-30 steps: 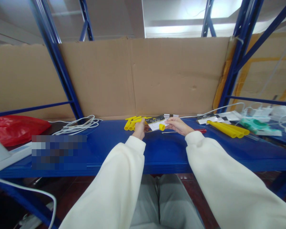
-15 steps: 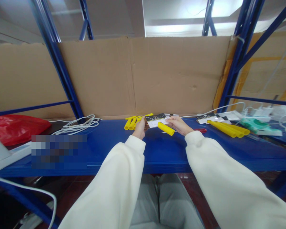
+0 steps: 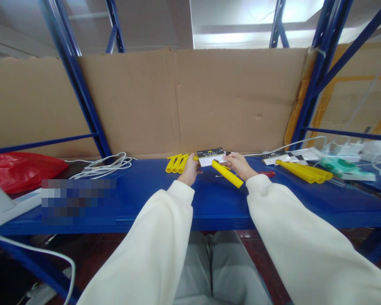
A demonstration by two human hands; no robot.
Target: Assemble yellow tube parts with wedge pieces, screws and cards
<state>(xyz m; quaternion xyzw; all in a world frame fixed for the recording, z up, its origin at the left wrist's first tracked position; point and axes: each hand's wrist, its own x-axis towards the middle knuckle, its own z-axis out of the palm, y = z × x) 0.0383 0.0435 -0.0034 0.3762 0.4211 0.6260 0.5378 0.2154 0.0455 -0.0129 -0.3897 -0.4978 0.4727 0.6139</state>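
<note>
Printed card held over desk.
Right hand: grip pinches the card's right edge. Left hand: beside its left edge; grip cannot be determined. Yellow tube overlaps the card's lower edge.

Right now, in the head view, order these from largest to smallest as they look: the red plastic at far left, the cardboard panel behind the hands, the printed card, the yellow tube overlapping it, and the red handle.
1. Cardboard panel
2. Red plastic
3. Yellow tube and printed card: too alike to rank
4. Red handle
</note>
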